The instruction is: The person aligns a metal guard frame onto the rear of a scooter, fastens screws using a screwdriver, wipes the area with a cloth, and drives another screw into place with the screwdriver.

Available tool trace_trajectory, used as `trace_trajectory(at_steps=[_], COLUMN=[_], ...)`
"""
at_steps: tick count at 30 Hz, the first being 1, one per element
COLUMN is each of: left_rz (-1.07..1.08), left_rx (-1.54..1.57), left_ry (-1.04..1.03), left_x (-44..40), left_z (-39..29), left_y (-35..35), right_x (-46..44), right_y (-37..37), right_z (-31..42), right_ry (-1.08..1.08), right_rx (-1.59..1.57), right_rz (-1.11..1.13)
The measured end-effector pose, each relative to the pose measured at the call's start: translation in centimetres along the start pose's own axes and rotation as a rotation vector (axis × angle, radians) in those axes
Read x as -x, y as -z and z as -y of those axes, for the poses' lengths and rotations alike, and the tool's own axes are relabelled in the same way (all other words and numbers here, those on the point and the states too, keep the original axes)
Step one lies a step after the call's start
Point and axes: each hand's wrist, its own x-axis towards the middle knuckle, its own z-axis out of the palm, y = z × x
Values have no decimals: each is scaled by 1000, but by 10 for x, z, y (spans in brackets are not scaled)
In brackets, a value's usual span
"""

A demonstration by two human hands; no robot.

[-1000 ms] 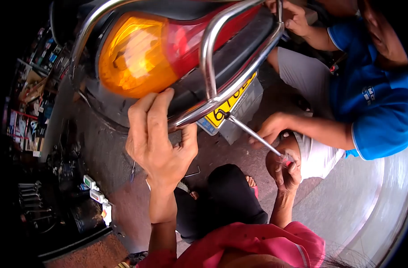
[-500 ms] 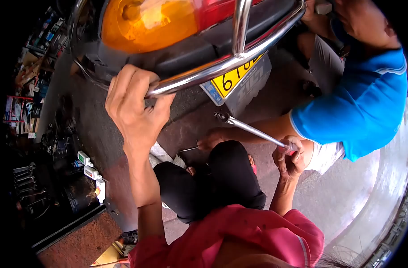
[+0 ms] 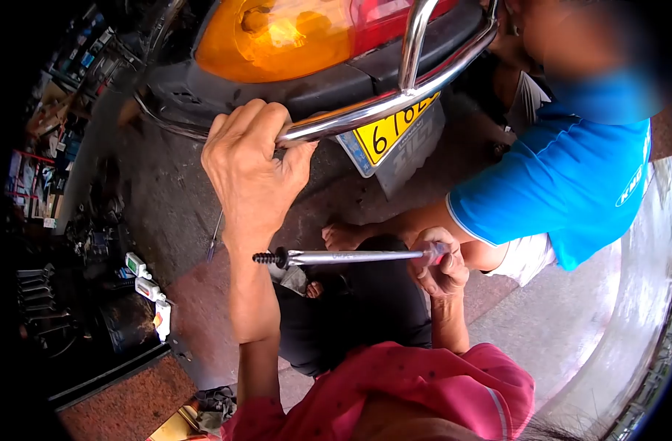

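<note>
My left hand (image 3: 251, 173) is closed around the chrome guard bar (image 3: 372, 114) at the back of a vehicle, just below an amber and red tail light (image 3: 277, 44). A yellow number plate (image 3: 383, 138) sits beneath that bar. In my right hand (image 3: 444, 270) is a screwdriver (image 3: 358, 256) with a clear reddish handle, held level over my knees. A dark screw (image 3: 265, 258) sits at the screwdriver's tip, pointing left. In the view, the tip overlaps my left forearm; whether they touch I cannot tell.
A co-worker in a blue shirt (image 3: 541, 176) squats at the right, with one bare hand (image 3: 342, 237) over the floor. A thin rod (image 3: 216, 237) lies on the floor. White bottles (image 3: 149, 288) and a row of wrenches (image 3: 36, 288) are at the left.
My right hand has moved left, and the screwdriver has swung from slanting up to level. My left hand stays on the bar. The co-worker's hand no longer holds a thin rod.
</note>
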Motion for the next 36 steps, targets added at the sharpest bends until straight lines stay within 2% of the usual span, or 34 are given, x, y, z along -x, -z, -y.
trace_trajectory(at_steps=[8,24,25,28,29,32,36], left_rz=[-41,-126,-53,-103,-30,-64,-129], left_rx=[31,57,147,437,562,944,1225], left_ry=[-3,-84,-64,-19,113,214,338], left_x=[2,2,4,4,9,7,11], left_z=[4,16,19,23,24,28,32], left_y=[-5,-8,-2,6,14,21,17], right_x=[-3,-34,-35,-37,-37,-41,-43], right_y=[-6,-7,-7,-4,-5,-4,-2], right_z=[-5,-19,-19,-22,-23,-25,-29], right_ry=[-64,-29,-32,-35,-34,-39,-34], right_rx=[-40,-79,-73,-64,-53,-46,-53], right_rz=[-39,-95,-112,-133,-141,-137,-117])
